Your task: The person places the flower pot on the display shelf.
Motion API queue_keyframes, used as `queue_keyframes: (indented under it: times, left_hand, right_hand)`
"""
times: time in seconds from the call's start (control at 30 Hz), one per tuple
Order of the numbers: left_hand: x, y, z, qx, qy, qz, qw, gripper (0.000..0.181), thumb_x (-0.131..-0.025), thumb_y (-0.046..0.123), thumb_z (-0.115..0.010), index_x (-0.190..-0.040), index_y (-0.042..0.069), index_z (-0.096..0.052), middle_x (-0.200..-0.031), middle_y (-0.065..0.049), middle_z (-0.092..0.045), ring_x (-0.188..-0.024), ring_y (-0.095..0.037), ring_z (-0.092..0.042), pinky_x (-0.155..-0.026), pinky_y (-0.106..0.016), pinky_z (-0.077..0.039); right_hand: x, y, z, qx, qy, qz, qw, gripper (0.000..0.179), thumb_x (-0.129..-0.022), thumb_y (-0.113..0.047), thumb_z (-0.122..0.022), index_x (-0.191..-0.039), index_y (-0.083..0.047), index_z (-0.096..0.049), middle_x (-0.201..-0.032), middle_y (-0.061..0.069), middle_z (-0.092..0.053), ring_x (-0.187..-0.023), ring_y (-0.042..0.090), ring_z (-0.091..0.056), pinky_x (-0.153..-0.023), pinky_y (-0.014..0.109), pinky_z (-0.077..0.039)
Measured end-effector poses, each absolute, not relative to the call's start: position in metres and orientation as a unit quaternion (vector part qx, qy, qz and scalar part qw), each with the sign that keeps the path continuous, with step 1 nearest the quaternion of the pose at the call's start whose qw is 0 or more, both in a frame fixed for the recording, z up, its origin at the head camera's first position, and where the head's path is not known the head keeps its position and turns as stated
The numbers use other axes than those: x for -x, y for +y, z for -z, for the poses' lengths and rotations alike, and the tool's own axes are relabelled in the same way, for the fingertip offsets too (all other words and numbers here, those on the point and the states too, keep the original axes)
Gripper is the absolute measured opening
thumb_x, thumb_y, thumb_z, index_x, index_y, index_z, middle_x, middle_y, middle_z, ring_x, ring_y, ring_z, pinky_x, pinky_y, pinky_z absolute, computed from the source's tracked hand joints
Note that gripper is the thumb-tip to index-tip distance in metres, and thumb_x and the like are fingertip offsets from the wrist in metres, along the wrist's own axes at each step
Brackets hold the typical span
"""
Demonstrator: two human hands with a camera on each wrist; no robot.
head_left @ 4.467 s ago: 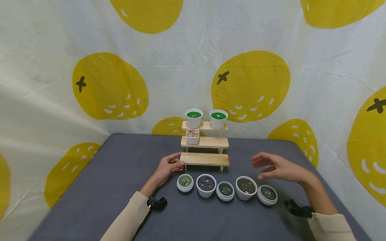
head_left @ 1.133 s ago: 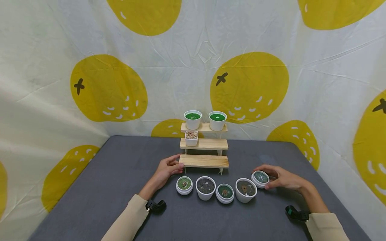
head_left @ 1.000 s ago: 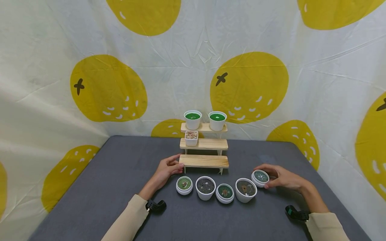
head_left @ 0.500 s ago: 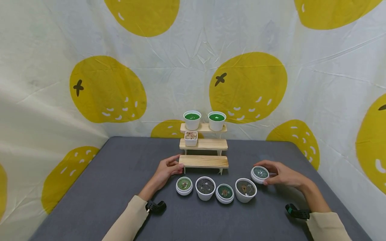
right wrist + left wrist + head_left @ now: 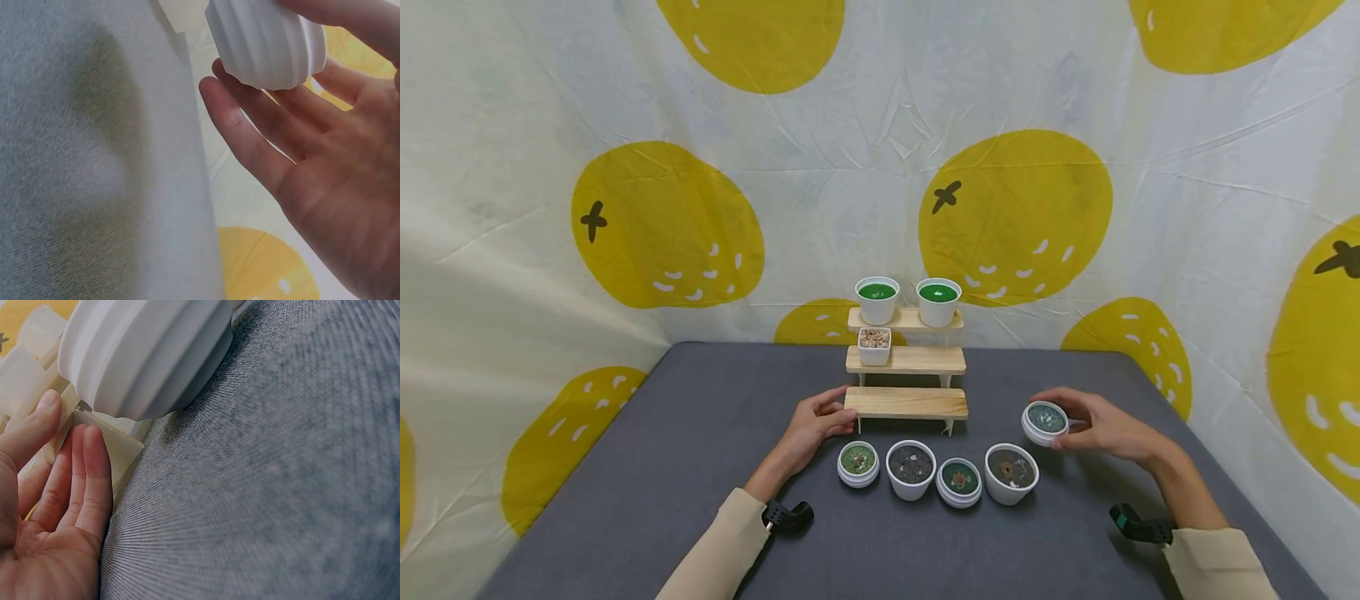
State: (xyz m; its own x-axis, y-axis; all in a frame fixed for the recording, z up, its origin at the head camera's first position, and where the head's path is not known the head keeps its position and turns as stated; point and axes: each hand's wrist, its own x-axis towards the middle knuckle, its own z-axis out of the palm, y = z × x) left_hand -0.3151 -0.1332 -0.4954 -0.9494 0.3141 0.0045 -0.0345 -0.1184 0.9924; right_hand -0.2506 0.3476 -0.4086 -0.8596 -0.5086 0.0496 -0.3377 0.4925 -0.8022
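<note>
My right hand (image 5: 1108, 427) grips a small white ribbed pot (image 5: 1045, 422) with a dark green, white-flecked top, held up over the right of the table. In the right wrist view, fingers curve around the ribbed pot's side. At the left end of the lowest step of a three-tier wooden stand (image 5: 906, 402), my left hand (image 5: 808, 427) holds the edge between thumb and fingers. Below the stand stand a light green pot (image 5: 858, 464), a grey-topped cup (image 5: 911, 470), a dark green pot (image 5: 959, 482) and a brown-topped cup (image 5: 1011, 474).
Two white cups with bright green tops, a left one (image 5: 877, 301) and a right one (image 5: 938, 302), occupy the top step. A square pot (image 5: 875, 346) of pebbly bits sits on the middle step's left. A fruit-patterned curtain (image 5: 820, 225) hangs behind the grey table (image 5: 722, 392).
Earlier my right hand hovered, holding nothing, over the row's right end. It took the dark green pot there and raised it, moving slightly farther away. My left hand stays on the stand.
</note>
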Motion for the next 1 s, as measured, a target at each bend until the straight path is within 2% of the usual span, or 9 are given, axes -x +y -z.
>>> queue_keyframes:
  times: [0.3,0.5,0.73,1.0]
  left_hand:
    - [0.315,-0.132,0.495,-0.105,0.653,-0.741,0.118,0.069,-0.094,0.008,-0.075,-0.156,0.005,-0.044,-0.099,-0.002,-0.072,-0.089,-0.012,-0.072,-0.081,-0.027,-0.064]
    - [0.315,-0.132,0.495,-0.101,0.653,-0.741,0.116,0.068,-0.094,0.008,-0.075,-0.155,0.006,-0.045,-0.099,-0.003,-0.072,-0.089,-0.012,-0.072,-0.081,-0.028,-0.064]
    - [0.315,-0.132,0.496,-0.100,0.653,-0.741,0.117,0.068,-0.094,0.008,-0.075,-0.155,0.006,-0.046,-0.098,-0.003,-0.072,-0.087,-0.012,-0.072,-0.081,-0.028,-0.064]
    - [0.317,-0.133,0.496,-0.101,0.657,-0.738,0.116,0.067,-0.094,0.009,-0.075,-0.155,0.007,-0.046,-0.099,-0.003,-0.072,-0.089,-0.013,-0.072,-0.082,-0.029,-0.064]
  right_hand:
    - [0.241,0.332,0.392,0.223,0.874,0.426,0.068,0.057,-0.091,-0.017,-0.079,-0.142,-0.008,-0.055,-0.132,0.014,-0.065,-0.110,0.007,-0.063,-0.088,0.025,-0.057]
    - [0.239,0.325,0.386,0.213,0.878,0.424,0.064,0.058,-0.092,-0.020,-0.078,-0.144,-0.007,-0.054,-0.134,0.014,-0.064,-0.111,0.005,-0.062,-0.088,0.025,-0.057]
    - [0.239,0.320,0.386,0.225,0.869,0.438,0.040,0.059,-0.092,-0.015,-0.079,-0.144,-0.003,-0.053,-0.134,0.017,-0.063,-0.111,0.003,-0.063,-0.088,0.022,-0.057]
    - [0.237,0.315,0.381,0.220,0.875,0.431,0.027,0.058,-0.093,-0.017,-0.078,-0.143,-0.004,-0.053,-0.133,0.016,-0.062,-0.109,0.002,-0.062,-0.088,0.021,-0.057]
